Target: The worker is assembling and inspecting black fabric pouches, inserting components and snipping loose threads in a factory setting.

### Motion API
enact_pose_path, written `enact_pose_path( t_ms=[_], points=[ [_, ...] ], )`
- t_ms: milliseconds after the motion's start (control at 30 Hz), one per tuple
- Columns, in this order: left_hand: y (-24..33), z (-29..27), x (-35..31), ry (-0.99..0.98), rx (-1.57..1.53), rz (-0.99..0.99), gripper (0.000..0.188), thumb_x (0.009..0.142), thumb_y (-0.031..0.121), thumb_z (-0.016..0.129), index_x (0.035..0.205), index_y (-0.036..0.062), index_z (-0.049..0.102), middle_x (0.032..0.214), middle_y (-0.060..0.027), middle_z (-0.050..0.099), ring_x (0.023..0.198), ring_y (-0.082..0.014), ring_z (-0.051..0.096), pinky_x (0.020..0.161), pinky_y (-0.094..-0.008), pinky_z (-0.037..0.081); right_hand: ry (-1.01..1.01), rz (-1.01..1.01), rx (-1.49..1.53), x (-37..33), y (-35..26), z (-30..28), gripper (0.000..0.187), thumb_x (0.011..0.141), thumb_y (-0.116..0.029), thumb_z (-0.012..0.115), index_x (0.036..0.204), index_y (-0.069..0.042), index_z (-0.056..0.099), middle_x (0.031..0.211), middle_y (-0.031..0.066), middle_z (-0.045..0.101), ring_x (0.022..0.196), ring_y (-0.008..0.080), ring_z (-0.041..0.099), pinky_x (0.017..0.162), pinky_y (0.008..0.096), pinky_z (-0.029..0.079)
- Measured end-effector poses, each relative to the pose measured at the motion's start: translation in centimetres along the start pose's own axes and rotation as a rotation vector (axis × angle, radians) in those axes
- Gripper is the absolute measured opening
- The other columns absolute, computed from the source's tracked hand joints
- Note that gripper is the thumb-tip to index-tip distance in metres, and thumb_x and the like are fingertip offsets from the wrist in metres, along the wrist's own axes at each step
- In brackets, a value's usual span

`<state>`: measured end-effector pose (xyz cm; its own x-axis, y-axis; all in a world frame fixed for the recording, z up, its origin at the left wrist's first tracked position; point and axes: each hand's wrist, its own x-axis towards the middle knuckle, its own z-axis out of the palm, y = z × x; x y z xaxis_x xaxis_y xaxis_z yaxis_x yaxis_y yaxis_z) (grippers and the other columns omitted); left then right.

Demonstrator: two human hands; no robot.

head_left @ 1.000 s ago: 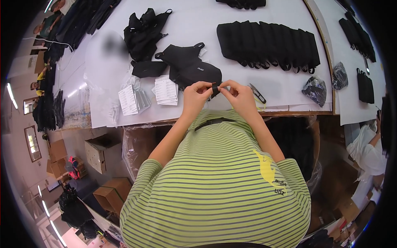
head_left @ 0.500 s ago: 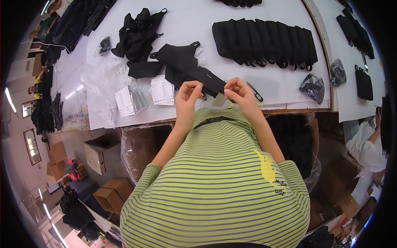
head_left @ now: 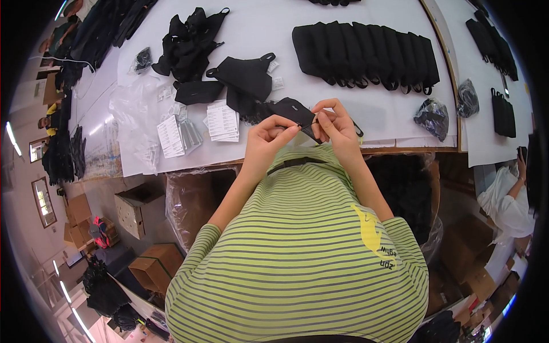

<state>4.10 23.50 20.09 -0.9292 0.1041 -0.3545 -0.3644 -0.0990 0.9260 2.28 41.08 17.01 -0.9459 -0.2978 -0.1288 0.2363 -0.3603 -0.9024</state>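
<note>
My left hand (head_left: 267,142) is closed in a pinch, its fingertips against the near end of a black fabric garment (head_left: 290,110). What lies between those fingertips is too small to make out. From the other side my right hand (head_left: 336,127) pinches the garment's end, thumb and forefinger together. A small light mark shows on the garment. Its wider part with a corner loop (head_left: 249,73) spreads flat on the table, farther off. Just past my right hand, part of a dark-handled tool (head_left: 358,130) shows.
Printed white cards (head_left: 222,121) and clear bags (head_left: 134,123) lie to the left on the white table (head_left: 269,28). Behind them is a heap of black garments (head_left: 189,48). A row of folded black pieces (head_left: 366,56) and a bagged bundle (head_left: 432,120) lie right. Boxes stand below the table edge.
My left hand has moved right and closer to my right hand. The garment's near end has shifted and bent between them. The pale tag that hung there no longer shows.
</note>
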Motion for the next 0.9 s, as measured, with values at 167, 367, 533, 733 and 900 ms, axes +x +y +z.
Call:
enact_pose_path(
  t_ms=[167,367,533,733,900],
  points=[
    [0.1,0.3,-0.1,-0.081,0.084,0.002,0.011,0.084,0.009,0.065,0.089,0.0000,0.061,0.057,0.0099,0.045,0.052,0.0030,0.032,0.049,-0.0172,0.020,-0.056,-0.021,0.037,-0.4,-0.1,0.5,0.010,0.096,-0.014,0.046,0.103,-0.007,0.049,0.065,-0.0038,0.040,0.057,0.0029,0.033,0.052,0.0184,0.026],
    [0.0,0.1,-0.1,-0.125,0.086,-0.008,0.010,0.083,0.008,0.065,0.087,0.0004,0.061,0.054,0.0112,0.036,0.051,0.0023,0.028,0.048,-0.0186,0.018,-0.107,-0.012,0.059,-0.6,-0.2,1.1,0.009,0.094,-0.009,0.050,0.102,-0.006,0.048,0.071,-0.0043,0.042,0.061,0.0026,0.034,0.054,0.0178,0.027],
    [0.0,-0.1,-0.2,-0.114,0.113,-0.010,0.009,0.083,0.008,0.065,0.085,0.0006,0.062,0.054,0.0112,0.036,0.050,0.0021,0.028,0.048,-0.0190,0.017,-0.087,-0.023,0.033,-0.6,0.3,1.4,0.009,0.093,-0.009,0.051,0.102,-0.006,0.048,0.071,-0.0041,0.043,0.062,0.0031,0.036,0.055,0.0181,0.029],
    [-0.2,-0.1,-0.3,-0.095,0.087,-0.007,0.007,0.083,0.009,0.065,0.084,0.0028,0.062,0.055,0.0103,0.043,0.050,0.0020,0.028,0.048,-0.0192,0.017,-0.055,-0.037,0.024,-0.6,0.2,1.4,0.009,0.093,-0.009,0.052,0.100,-0.006,0.048,0.070,-0.0033,0.044,0.062,0.0034,0.038,0.055,0.0180,0.030],
    [-0.2,-0.1,-0.3,-0.085,0.092,-0.008,0.007,0.083,0.009,0.065,0.084,0.0027,0.063,0.056,0.0100,0.045,0.049,0.0021,0.028,0.047,-0.0191,0.016,-0.050,-0.039,0.018,-0.4,0.5,1.5,0.008,0.092,-0.008,0.052,0.100,-0.006,0.049,0.069,-0.0030,0.045,0.061,0.0036,0.038,0.054,0.0180,0.031]
  ],
)
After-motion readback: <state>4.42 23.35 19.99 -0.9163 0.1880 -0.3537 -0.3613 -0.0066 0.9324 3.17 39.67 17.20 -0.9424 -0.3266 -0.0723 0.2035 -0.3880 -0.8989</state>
